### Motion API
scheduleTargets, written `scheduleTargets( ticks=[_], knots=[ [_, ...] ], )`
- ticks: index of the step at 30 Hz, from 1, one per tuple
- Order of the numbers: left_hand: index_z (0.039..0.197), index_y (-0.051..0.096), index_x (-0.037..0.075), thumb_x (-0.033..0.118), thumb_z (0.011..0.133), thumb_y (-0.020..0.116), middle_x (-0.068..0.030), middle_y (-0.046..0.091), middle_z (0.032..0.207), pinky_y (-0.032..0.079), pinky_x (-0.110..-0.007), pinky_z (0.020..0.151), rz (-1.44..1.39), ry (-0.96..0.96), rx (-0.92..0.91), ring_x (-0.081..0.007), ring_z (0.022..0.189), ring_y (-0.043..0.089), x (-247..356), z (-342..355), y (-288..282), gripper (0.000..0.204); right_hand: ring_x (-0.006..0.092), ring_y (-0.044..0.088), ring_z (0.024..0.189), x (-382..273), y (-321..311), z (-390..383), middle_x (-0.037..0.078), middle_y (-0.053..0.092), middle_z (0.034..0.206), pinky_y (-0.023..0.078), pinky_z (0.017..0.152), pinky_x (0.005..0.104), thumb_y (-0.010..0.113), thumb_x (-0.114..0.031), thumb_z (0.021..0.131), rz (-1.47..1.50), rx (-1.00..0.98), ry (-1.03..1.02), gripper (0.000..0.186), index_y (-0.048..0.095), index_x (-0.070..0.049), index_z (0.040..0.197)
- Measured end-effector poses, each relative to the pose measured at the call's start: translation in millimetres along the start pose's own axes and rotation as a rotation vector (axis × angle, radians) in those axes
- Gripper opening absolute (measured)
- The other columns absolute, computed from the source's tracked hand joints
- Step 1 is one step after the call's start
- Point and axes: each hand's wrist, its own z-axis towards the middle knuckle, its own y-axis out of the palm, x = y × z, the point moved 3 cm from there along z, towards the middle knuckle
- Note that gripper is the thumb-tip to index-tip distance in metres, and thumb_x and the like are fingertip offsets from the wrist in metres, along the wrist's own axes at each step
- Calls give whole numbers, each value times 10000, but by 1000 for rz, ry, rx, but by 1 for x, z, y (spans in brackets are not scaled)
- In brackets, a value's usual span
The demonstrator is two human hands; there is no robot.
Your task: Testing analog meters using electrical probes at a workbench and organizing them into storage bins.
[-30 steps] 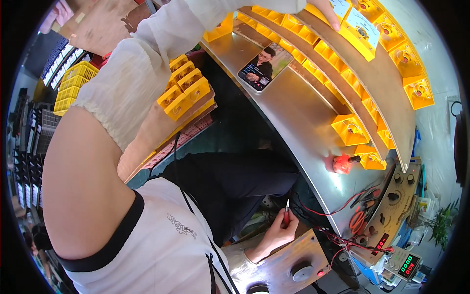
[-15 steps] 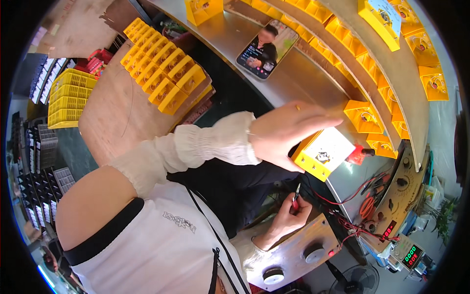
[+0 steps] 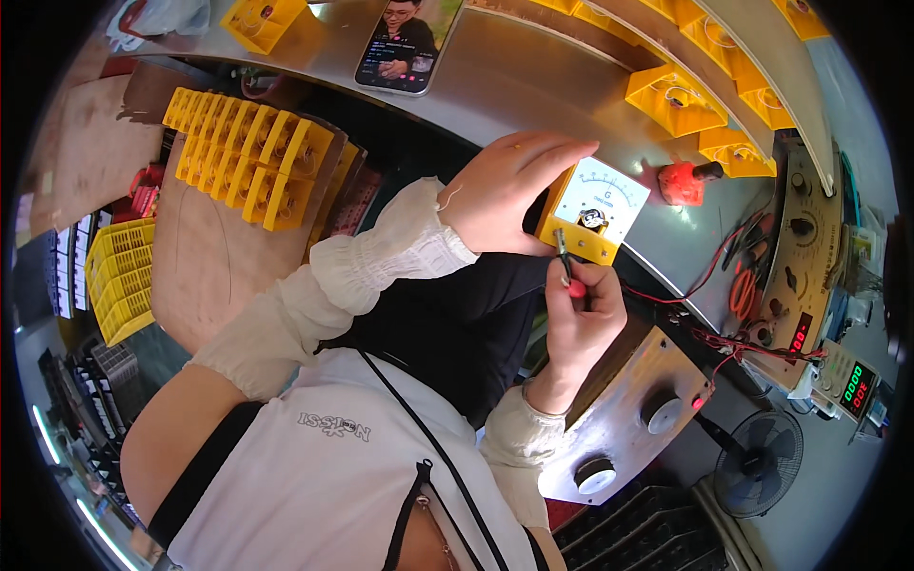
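1. Head view, change: the left hand (image 3: 505, 195), which half a second ago carries the yellow meter (image 3: 592, 209) in over the lap, now holds it steady at the 1 o'clock side of the picture centre, its dial facing up. The right hand (image 3: 579, 319), earlier low and apart, has risen so that the screwdriver (image 3: 567, 268) tip touches the meter's lower edge. Judged from this, work on the meter's front screw is beginning.

2. Head view, grasp: the left fingers are curled around the meter's left side and top corner; the right fingers are clenched on the screwdriver's red handle, blade pointing toward 12 o'clock.

3. Head view, materials: the meter is a boxy yellow plastic case with a white arc-scaled face. The bench (image 3: 533, 86) is dull sheet metal, curved by the lens.

4. Head view, surroundings: a row of like yellow cases (image 3: 249, 157) lies at 10 o'clock on a worn board; a phone (image 3: 407, 43) rests at 12 o'clock; a red clip (image 3: 684, 183) sits at 2 o'clock; a control box (image 3: 636, 419) with black knobs stands at 4 o'clock.
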Motion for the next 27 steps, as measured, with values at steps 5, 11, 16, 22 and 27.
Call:
scheduleTargets(
  ticks=[5,11,16,22,27],
  knots=[
    [1435,414,79,156,484,900,-134,517,1371,421,-442,1019,-51,-61,-39,-344,1226,507,-2,-1,2,1070,31,478,598,-6,6,-5,-6,614,721,381,509,202,795,-15,760,-200,8,-198,188,634,10,855],
    [1429,424,71,130,452,906,-142,520,1366,432,-437,1003,-24,-30,-13,-349,1212,520,-4,-4,3,1091,53,492,607,-8,1,-18,19,623,777,404,545,207,816,-31,761,-366,26,-169,244,639,-2,926],
    [1436,412,85,142,481,904,-137,518,1359,422,-438,1012,-49,-36,-21,-346,1207,517,-4,-6,4,1076,71,557,781,1,-23,-21,40,619,899,444,671,184,769,20,811,73,106,1,249,586,9,979],
    [1439,406,90,182,504,904,-123,520,1352,411,-445,1018,-67,-55,-32,-337,1209,509,-3,-5,5,1063,119,575,717,-7,-40,-6,75,621,842,473,637,220,764,60,778,-264,162,-317,187,593,23,843],
    [1430,415,86,201,497,908,-138,536,1326,420,-436,1009,-87,-125,-59,-343,1191,523,-5,-5,6,1061,95,557,653,-4,-34,5,66,618,779,460,564,224,781,34,775,-331,197,-260,183,604,22,820]
  ],
)
